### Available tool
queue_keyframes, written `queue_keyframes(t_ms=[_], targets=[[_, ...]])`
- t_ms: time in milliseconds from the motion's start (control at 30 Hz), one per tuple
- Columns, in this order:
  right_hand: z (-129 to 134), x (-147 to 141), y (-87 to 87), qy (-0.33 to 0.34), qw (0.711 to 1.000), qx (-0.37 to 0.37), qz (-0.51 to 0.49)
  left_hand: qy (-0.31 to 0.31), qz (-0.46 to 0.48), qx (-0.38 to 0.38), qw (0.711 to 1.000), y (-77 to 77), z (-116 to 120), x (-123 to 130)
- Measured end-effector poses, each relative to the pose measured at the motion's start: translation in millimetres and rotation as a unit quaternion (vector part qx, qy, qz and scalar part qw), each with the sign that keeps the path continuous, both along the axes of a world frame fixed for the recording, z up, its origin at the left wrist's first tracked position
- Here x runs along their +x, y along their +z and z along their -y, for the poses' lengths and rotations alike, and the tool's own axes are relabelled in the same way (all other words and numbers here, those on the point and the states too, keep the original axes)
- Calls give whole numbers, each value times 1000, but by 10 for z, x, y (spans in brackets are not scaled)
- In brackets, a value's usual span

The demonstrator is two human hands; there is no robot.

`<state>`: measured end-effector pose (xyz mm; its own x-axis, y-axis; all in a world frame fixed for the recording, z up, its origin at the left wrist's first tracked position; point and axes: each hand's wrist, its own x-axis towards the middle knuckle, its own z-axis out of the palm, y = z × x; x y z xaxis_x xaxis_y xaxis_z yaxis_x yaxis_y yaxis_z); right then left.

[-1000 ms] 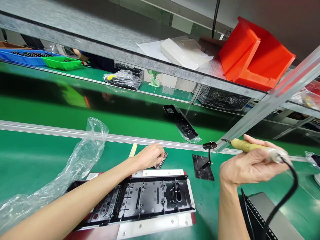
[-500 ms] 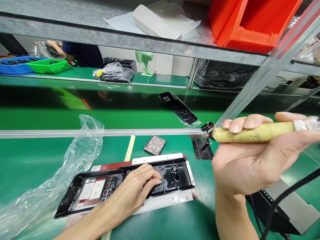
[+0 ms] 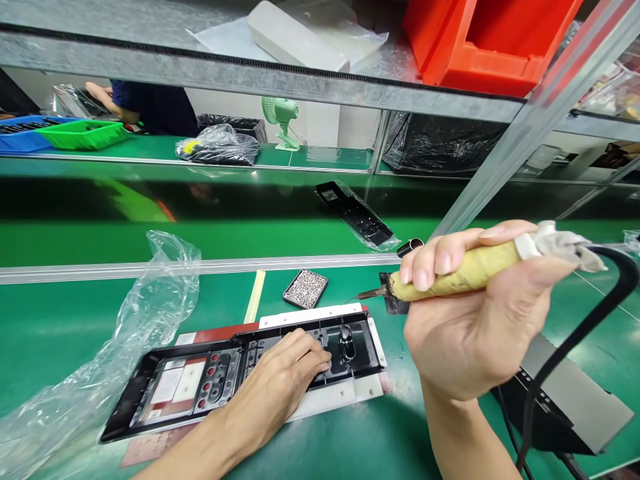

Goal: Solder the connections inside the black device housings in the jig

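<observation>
Your right hand wraps the soldering iron by its handle (likely light, safest there); your left hand curls over stiff-looking plastic housing, grasp hidden.

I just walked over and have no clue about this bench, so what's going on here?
The right hand holds a corded, yellow-handled tool, apparently a soldering iron, its tip seemingly clear of the black plastic housing. The left hand rests over that housing, hiding whatever its fingertips may hold. A small tray of metal bits sits just beyond, with a clear plastic bag to the left.
</observation>
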<state>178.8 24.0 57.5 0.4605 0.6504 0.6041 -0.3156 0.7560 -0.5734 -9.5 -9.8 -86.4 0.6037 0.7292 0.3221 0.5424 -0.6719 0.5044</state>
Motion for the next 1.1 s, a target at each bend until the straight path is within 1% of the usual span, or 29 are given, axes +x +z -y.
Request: queue_keyframes(t_ms=[67, 267, 367, 433, 500, 633, 700, 800, 867, 1100], targets=[[12, -3, -26, 19, 1000, -7, 14, -2, 9, -9, 1000, 4, -2, -1], [31, -36, -66, 29, 999, -22, 33, -11, 14, -28, 999, 36, 15, -40], [50, -54, -65, 33, 998, -41, 26, -8, 20, -46, 999, 45, 47, -83], [65, -70, -77, 47, 997, -61, 28, -1, 23, -49, 999, 53, 84, -129], [77, -100, -106, 86, 992, -83, 40, 14, 27, -31, 999, 64, 128, -194], [92, -223, -207, 190, 971, -133, 56, 58, 28, 51, 997, 69, 195, -372], [103, -291, -264, 222, 961, -154, 63, 85, 26, 91, 992, 52, 206, -454], [124, -362, -347, 244, 951, -173, 82, 121, 28, 140, 982, 4, 210, -530], [136, -388, -399, 249, 947, -178, 97, 134, 33, 157, 978, -29, 215, -550], [140, -454, -537, 255, 935, -209, 130, 144, 59, 152, 976, -69, 234, -577]])
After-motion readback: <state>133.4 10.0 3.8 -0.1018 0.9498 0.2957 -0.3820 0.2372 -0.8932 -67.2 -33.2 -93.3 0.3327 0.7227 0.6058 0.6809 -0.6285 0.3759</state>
